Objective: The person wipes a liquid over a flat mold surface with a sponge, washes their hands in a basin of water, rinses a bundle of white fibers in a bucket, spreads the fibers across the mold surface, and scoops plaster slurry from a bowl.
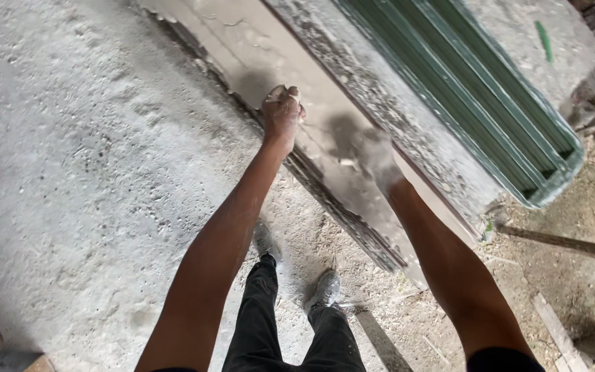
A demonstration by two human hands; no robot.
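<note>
The person stood on a dusty concrete floor (70, 172), both bare arms stretched out over a long pale panel (242, 41) that ran diagonally from the far left toward the near right. The left hand (282, 110) was dusted white and its fingers (293, 93) were curled together in a fist around a small pale thing, too hidden by the fist to name, pressed against the panel's flat face. The right hand (373, 155) lay further right on the same face, thickly coated in grey dust and blurred; whether its fingers were apart or together could not be told. The panel's near edge was rough and crusted, and grey smears marked its face around both hands. Just beyond the panel, on its far side, lay a speckled, crusted strip (394, 103), and past that a stack of green ribbed sheets (476, 89) with the same slant. Below the arms, two dusty shoes (325, 288) and black trouser legs (263, 324) showed on the floor near the panel's edge. To the right, on bare dirt strewn with wood scraps, a long wooden pole (573, 244) lay near the sheets' end.
</note>
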